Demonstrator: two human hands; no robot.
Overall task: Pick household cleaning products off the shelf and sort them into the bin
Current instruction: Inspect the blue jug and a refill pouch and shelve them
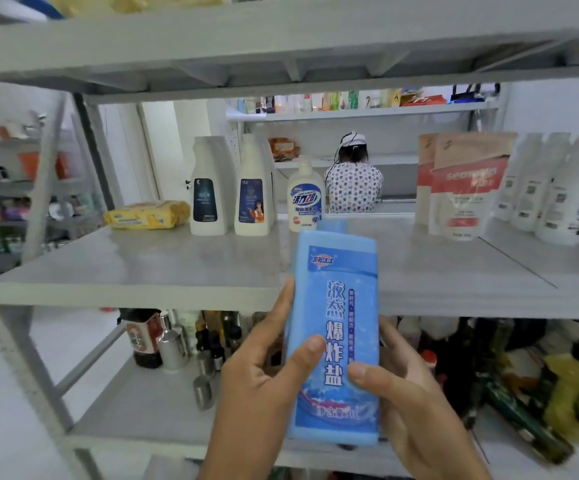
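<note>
Blue flat-sided plastic bottle (334, 334), white lettering on the label: I have it in both hands, upright, label toward me. It's in the air just in front of the grey metal shelf (142, 268), resting on no board.

Head view, the only one. Step, as I judge it: pick done, carry to the bin next. No bin is in frame, so I'd have to turn or look down to find it before lowering the bottle in. Which compartment it goes in, cannot tell.

Left hand (263, 386): thumb (310, 355) pressed flat on the lower label, forefinger stretched up along the bottle's left edge, other fingers hidden behind. Right hand (409, 403): thumb pressed on the label's lower right, fingers curled round the back, only partly seen at the right edge. Both grips sit on the lower half; the cap end is free.

Standing on the middle board, well behind the bottle:
- two tall white plastic bottles with dark labels (208, 188)
- a small white pump bottle with a blue label (304, 199)
- a yellow wrapped pack (147, 214)
- red-and-tan stand-up pouches (468, 181)

These are probably later picks.

Dark glass bottles (144, 337) crowd the lower board, near my hands. I'd swing clear of them on the way out.
</note>
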